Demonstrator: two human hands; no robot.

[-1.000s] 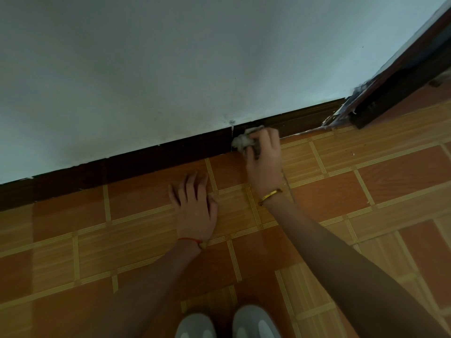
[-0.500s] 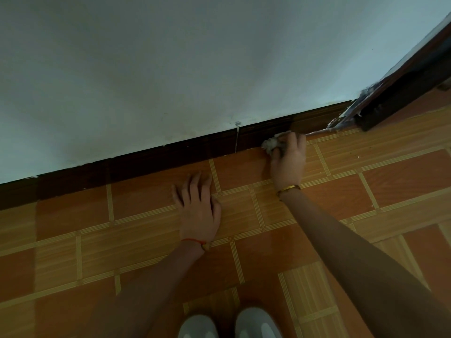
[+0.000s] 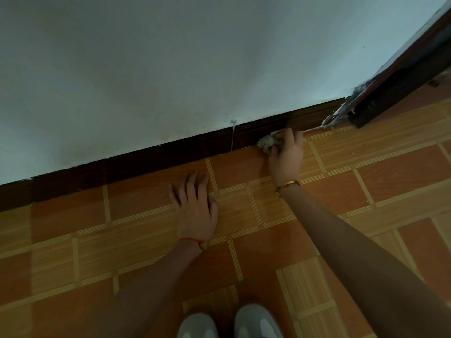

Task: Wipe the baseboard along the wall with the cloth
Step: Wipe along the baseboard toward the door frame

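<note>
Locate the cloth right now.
Head view, right of centre: the cloth is bunched in the right hand, pressed where the baseboard meets the floor, between the baseboard's vertical seam and the door frame.

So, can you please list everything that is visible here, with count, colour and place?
cloth: one, grey-white, bunched at the baseboard's foot
baseboard: one, dark brown, along the wall's bottom
wall: one, pale, upper half
floor tiles: many, orange and tan, lower half
door frame: one, dark, top right
shoes: two, light grey, bottom centre
bracelet: one, gold, right wrist
string: one, red, left wrist
right hand: grips the cloth
left hand: flat on the floor
</note>
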